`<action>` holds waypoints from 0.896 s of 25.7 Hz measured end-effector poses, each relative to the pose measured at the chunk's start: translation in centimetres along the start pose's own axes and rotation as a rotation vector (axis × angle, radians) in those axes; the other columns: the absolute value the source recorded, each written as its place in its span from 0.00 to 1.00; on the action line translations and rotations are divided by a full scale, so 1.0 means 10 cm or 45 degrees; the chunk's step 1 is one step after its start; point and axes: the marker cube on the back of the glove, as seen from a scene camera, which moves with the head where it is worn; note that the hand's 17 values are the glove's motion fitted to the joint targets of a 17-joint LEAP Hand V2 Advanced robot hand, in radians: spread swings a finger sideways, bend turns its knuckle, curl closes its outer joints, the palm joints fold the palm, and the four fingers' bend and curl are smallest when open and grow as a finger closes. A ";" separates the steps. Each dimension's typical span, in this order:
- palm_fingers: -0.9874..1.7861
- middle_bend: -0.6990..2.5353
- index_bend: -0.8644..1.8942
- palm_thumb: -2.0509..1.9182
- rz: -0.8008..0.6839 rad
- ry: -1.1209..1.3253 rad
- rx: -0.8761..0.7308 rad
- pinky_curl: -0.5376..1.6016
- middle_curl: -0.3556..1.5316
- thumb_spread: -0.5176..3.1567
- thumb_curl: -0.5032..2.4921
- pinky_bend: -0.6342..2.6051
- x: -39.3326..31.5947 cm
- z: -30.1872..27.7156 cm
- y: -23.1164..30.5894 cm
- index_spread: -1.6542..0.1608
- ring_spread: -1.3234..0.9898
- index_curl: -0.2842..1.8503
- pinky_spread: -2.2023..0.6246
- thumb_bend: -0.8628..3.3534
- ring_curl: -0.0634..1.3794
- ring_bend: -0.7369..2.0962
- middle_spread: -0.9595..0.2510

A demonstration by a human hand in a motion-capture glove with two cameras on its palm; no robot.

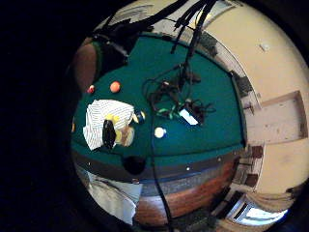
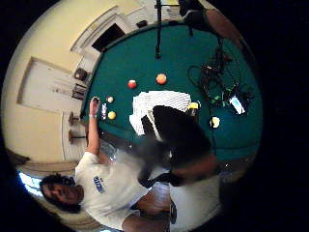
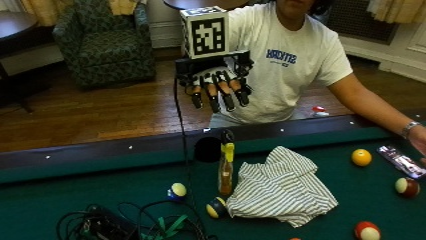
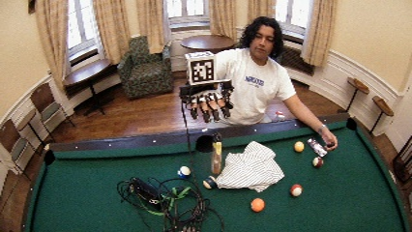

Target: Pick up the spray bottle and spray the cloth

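Note:
A slim spray bottle (image 3: 226, 165) with a black and yellow head stands upright on the green pool table (image 3: 80, 200), near the side pocket. A striped cloth (image 3: 283, 187) lies crumpled just beside it. My gloved right hand (image 3: 216, 90) hovers above the table's rail, well over the bottle, with its fingers straight and pointing down, holding nothing. In the little finger side palm view the bottle (image 1: 116, 134) lies against the cloth (image 1: 104, 118) far below. The thumb side palm view shows the cloth (image 2: 161, 101) partly behind a dark blurred shape.
Several pool balls lie around: a yellow one (image 3: 361, 157), a striped one (image 3: 178, 190) and another (image 3: 216, 207) by the cloth's edge. A tangle of cables (image 3: 126, 225) covers the near left felt. The person's bare hand (image 3: 416, 137) rests by a flat device (image 3: 401, 161).

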 end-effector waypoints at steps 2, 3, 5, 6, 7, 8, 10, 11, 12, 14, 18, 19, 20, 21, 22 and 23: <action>0.57 0.26 0.37 0.62 0.008 -0.010 -0.011 0.39 0.31 0.46 0.24 0.33 -0.01 0.07 0.04 0.68 0.53 0.26 0.84 0.22 0.23 0.39 0.71; 0.57 0.26 0.37 0.62 0.013 -0.015 -0.022 0.39 0.31 0.47 0.24 0.33 -0.01 0.11 0.05 0.68 0.53 0.26 0.84 0.22 0.23 0.39 0.71; 0.57 0.26 0.38 0.62 0.025 -0.023 -0.042 0.40 0.31 0.47 0.25 0.33 -0.01 0.20 0.08 0.68 0.53 0.27 0.84 0.22 0.23 0.39 0.70; 0.57 0.26 0.38 0.63 0.032 -0.026 -0.049 0.40 0.31 0.47 0.25 0.33 -0.01 0.24 0.09 0.68 0.53 0.27 0.84 0.22 0.23 0.39 0.69; 0.56 0.26 0.38 0.63 0.039 -0.028 -0.054 0.40 0.31 0.47 0.25 0.33 0.00 0.28 0.10 0.68 0.53 0.27 0.84 0.22 0.24 0.39 0.69; 0.56 0.26 0.38 0.63 0.047 -0.030 -0.058 0.40 0.31 0.47 0.25 0.33 0.01 0.32 0.11 0.68 0.53 0.27 0.84 0.22 0.24 0.39 0.69; 0.56 0.26 0.38 0.63 0.060 -0.040 -0.067 0.40 0.31 0.47 0.25 0.33 0.02 0.41 0.14 0.68 0.53 0.27 0.84 0.22 0.24 0.39 0.69; 0.56 0.26 0.38 0.63 0.065 -0.048 -0.073 0.40 0.31 0.47 0.25 0.33 0.03 0.46 0.15 0.68 0.53 0.27 0.84 0.22 0.24 0.39 0.69; 0.56 0.26 0.38 0.63 0.069 -0.058 -0.077 0.40 0.31 0.47 0.25 0.33 0.04 0.50 0.16 0.68 0.53 0.27 0.84 0.22 0.24 0.39 0.69; 0.56 0.26 0.37 0.63 0.078 -0.088 -0.078 0.40 0.31 0.47 0.26 0.33 0.06 0.57 0.18 0.68 0.53 0.27 0.84 0.22 0.25 0.40 0.69; 0.55 0.27 0.36 0.63 0.109 -0.183 -0.060 0.41 0.32 0.48 0.26 0.33 0.05 0.70 0.22 0.68 0.53 0.27 0.84 0.21 0.25 0.40 0.70; 0.55 0.27 0.36 0.63 0.120 -0.215 -0.053 0.41 0.32 0.48 0.26 0.33 0.05 0.73 0.24 0.68 0.53 0.26 0.84 0.21 0.25 0.41 0.70; 0.55 0.27 0.36 0.63 0.133 -0.254 -0.043 0.41 0.32 0.48 0.26 0.33 0.04 0.76 0.25 0.68 0.53 0.26 0.84 0.21 0.26 0.41 0.70; 0.56 0.27 0.36 0.63 0.147 -0.298 -0.030 0.41 0.32 0.48 0.26 0.33 0.03 0.79 0.27 0.68 0.54 0.26 0.84 0.21 0.26 0.41 0.70; 0.56 0.27 0.36 0.64 0.162 -0.349 -0.013 0.41 0.32 0.48 0.26 0.33 0.02 0.82 0.29 0.68 0.54 0.26 0.84 0.21 0.26 0.41 0.70; 0.56 0.27 0.36 0.64 0.176 -0.404 0.008 0.41 0.32 0.48 0.26 0.33 0.01 0.85 0.32 0.68 0.54 0.26 0.84 0.21 0.26 0.41 0.70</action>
